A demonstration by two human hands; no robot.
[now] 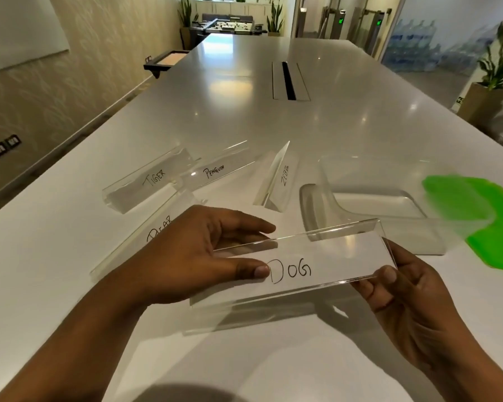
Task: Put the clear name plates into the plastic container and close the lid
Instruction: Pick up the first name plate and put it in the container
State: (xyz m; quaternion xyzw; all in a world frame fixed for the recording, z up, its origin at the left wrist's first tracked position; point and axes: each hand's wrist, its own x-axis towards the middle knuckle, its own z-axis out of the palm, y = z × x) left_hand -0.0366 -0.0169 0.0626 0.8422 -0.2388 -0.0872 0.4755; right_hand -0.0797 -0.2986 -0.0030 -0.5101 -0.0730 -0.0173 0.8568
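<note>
plastic container (360, 181) right, open | green lid (491, 221) perhaps touching its right wall | left hand (192, 250), right hand (404, 291) pinching DOG plate (331, 262) ends

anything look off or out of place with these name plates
Nothing looks broken or spilled. The plates just lie scattered: the ZEBRA plate is turned nearly end-on, askew to the TIGER plate and PENGUIN plate left of it.

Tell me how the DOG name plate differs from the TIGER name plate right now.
The DOG name plate is held at its ends by the left hand and right hand; the TIGER name plate rests on the table with no hand on it. DOG sits nearest the camera, TIGER farther back on the left. Both are clear plates with handwritten black lettering.
</note>
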